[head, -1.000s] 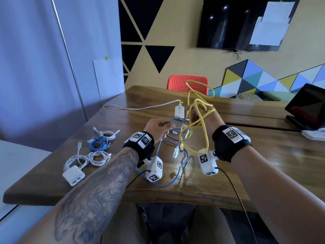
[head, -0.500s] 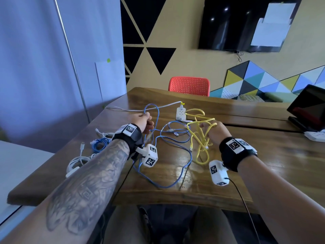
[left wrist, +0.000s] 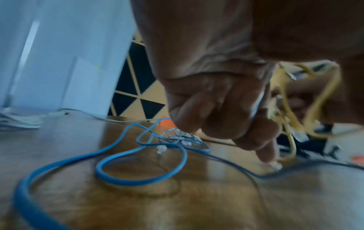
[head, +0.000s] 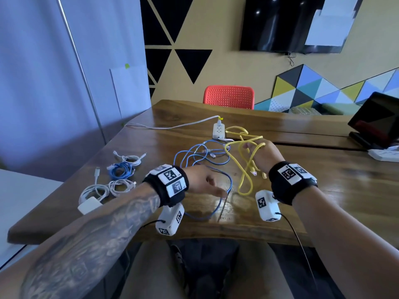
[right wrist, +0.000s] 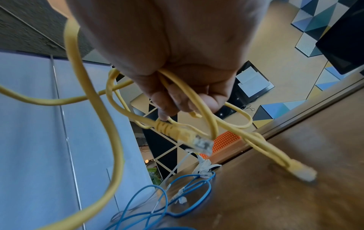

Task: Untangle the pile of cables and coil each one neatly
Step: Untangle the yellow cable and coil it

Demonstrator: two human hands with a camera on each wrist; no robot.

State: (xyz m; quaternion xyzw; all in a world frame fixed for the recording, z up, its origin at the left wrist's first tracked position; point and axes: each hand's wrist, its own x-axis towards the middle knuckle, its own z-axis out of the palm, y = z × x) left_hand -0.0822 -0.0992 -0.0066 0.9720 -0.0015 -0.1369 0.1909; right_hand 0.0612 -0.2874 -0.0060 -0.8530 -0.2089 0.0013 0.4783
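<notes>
Yellow cable (head: 244,169) hung bunched in the gripping right hand (head: 264,156), while the empty, loosely curled left hand (head: 203,182) risked snagging blue cable (head: 203,156).

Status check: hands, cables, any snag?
Right hand grips yellow cable. Left hand empty, over blue cable. Blue loose on table, uncoiled.

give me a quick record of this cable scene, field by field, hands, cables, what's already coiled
right hand: grips loops of the yellow network cable, raised off the table
left hand: holds nothing, low over the blue cable
blue cable: loose loops lying on the wooden table
coiled cables: white and blue bundles, table's left side
power strip: behind the blue cable
</notes>
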